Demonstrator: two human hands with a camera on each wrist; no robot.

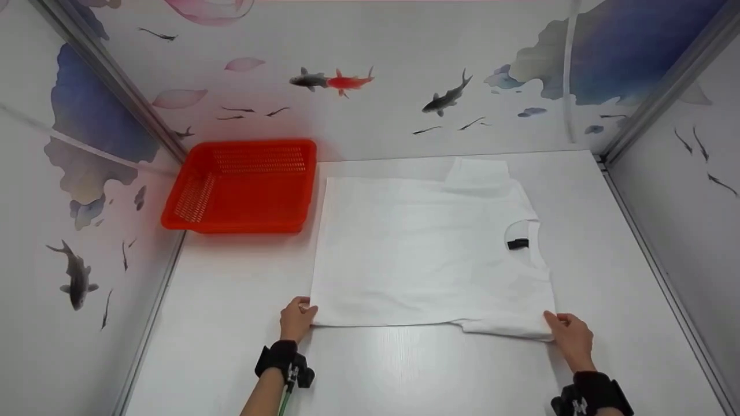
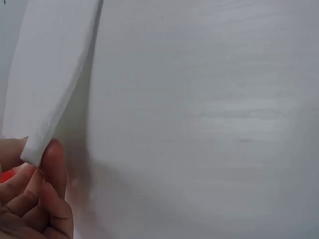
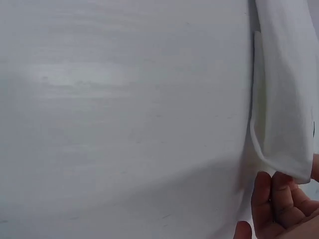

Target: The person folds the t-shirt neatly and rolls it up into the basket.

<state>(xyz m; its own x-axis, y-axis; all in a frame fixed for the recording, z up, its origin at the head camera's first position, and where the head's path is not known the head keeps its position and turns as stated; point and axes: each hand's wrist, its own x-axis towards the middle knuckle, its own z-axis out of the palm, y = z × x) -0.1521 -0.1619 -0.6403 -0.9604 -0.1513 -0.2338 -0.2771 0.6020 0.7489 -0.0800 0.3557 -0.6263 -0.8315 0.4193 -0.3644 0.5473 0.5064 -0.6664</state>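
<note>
A white T-shirt lies spread sideways on the white table, its neckline and black label toward the right. At the near left corner, my left hand pinches the hem. In the left wrist view the cloth edge rises off the table between thumb and fingers. My right hand pinches the near right corner by the shoulder. The right wrist view has the folded cloth raised slightly, with the fingers under its corner. One sleeve sticks out at the far side.
A red plastic basket with perforated sides stands at the back left, close to the shirt's left edge. Printed wall panels enclose the table at the back and both sides. Metal strips run along the side edges.
</note>
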